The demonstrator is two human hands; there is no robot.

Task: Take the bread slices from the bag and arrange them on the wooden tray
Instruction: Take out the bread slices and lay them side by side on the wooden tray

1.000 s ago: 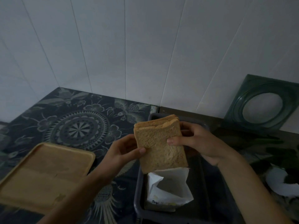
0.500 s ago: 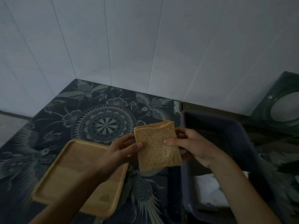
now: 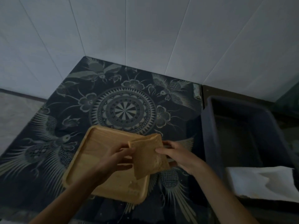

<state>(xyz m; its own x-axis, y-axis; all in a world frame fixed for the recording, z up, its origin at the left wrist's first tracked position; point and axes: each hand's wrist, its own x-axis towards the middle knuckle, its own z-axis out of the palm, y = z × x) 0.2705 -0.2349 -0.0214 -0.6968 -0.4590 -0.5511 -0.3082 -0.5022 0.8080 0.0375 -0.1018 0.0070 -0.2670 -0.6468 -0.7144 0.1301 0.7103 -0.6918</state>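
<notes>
A small stack of brown bread slices (image 3: 148, 156) is held upright and tilted over the right part of the wooden tray (image 3: 97, 149). My left hand (image 3: 116, 160) grips the stack's left edge, thumb on the front slice. My right hand (image 3: 176, 155) grips its right edge. The front slice looks slightly parted from the others at the top. The white bread bag (image 3: 258, 181) lies in the dark plastic bin (image 3: 208, 126) at the right. The tray itself holds no bread.
The tray rests on a dark cloth with a mandala and bird pattern (image 3: 123, 110). White tiled walls rise behind. The bin stands close to the tray's right side, and a grey floor strip (image 3: 14, 113) shows at far left.
Both hands carried the bread stack left, away from the bin and bag, and lower, so it now hangs over the tray. The view has swung left and down.
</notes>
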